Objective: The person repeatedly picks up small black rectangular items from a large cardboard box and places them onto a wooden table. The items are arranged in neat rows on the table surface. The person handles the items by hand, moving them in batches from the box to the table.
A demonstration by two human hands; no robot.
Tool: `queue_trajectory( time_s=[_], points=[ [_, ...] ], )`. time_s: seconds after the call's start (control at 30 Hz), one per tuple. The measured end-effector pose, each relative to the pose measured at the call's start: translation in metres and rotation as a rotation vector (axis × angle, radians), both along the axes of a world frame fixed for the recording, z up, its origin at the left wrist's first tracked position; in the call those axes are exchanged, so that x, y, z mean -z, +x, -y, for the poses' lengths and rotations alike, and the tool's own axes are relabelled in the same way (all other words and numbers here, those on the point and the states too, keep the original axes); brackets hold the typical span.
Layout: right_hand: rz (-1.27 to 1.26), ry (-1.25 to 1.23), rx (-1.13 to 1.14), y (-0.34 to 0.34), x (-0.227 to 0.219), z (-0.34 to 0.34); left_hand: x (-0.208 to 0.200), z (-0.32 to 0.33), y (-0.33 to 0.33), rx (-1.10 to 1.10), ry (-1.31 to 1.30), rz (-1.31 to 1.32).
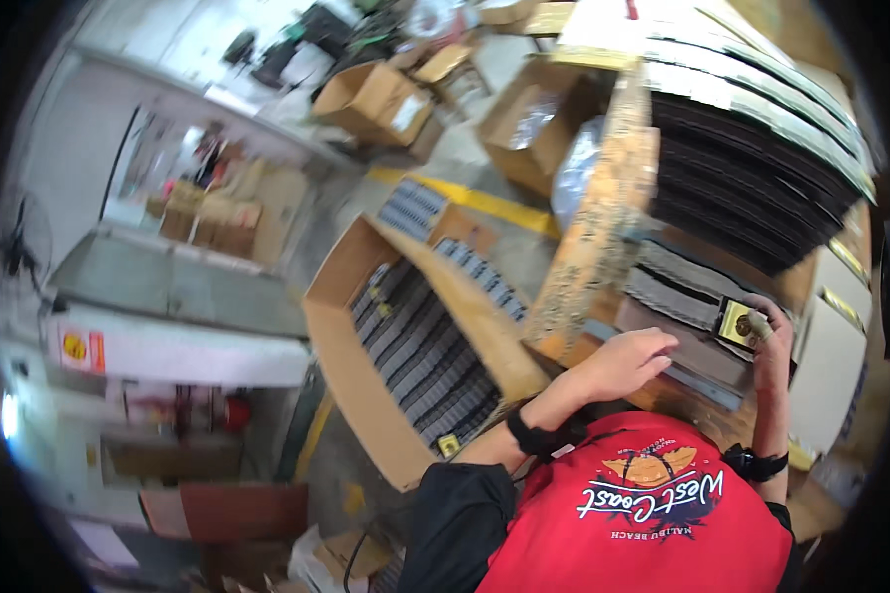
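Note:
My right hand (773, 341) is closed at the edge of a small black box with a yellow face (735, 323), its thumb on that face. The box sits at the right end of rows of thin grey-and-black pieces (667, 282) on the wooden bench. My left hand (628, 364) hovers over the bench's near edge, left of the box, with fingers loosely extended and nothing visible in them. Just past its fingertips lies a flat brownish surface (682, 346) beside a grey metal strip (702, 388).
Tall stacks of dark sheets with pale edges (752, 168) rise behind the bench. At left, an open cardboard box (351, 381) holds rows of grey-and-black packs. More cartons (376, 104) stand on the floor beyond a yellow line (465, 193). A wooden board (598, 222) borders the bench's left.

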State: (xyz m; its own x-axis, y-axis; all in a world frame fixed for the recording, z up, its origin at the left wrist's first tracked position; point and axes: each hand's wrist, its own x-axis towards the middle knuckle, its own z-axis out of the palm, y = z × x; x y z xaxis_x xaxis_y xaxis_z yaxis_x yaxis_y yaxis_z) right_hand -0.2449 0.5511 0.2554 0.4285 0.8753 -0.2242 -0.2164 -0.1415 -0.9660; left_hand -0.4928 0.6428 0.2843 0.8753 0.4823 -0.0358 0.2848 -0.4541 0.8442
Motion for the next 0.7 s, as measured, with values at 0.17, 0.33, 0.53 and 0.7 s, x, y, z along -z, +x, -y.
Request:
queue_trajectory(
  time_s=[0.17,0.33,0.53,0.7],
  points=[
    [0.128,0.128,-0.318,-0.123,-0.058,-0.094,-0.024,-0.029,-0.207,-0.674,-0.291,0.231],
    [0.359,0.196,-0.845,-0.316,-0.093,-0.194,0.028,-0.038,-0.427,-1.637,-0.162,0.317],
    [0.554,0.155,-0.821,-0.540,0.024,-0.330,0.120,-0.086,-0.502,-1.893,-0.032,0.235],
    [0.609,0.045,-0.526,-0.649,0.107,-0.356,0.164,-0.119,-0.537,-1.908,0.070,-0.098]
  ],
)
